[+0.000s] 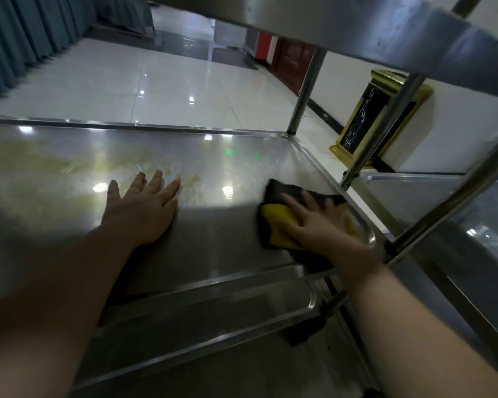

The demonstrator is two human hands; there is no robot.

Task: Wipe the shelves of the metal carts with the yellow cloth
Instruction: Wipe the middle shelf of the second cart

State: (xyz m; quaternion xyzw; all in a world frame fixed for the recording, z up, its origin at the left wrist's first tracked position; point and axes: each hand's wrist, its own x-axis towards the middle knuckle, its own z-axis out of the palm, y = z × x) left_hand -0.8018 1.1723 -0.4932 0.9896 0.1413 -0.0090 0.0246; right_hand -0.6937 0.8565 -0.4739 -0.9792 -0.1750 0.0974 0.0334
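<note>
head view: yellow cloth [273,219] at the near right corner of the middle shelf [213,225].
right hand [316,222] presses it flat, fingers spread; left hand [144,208] lies flat on the steel. best to sweep left in overlapping strokes, bearing down on the yellowish smear [55,165].
</note>
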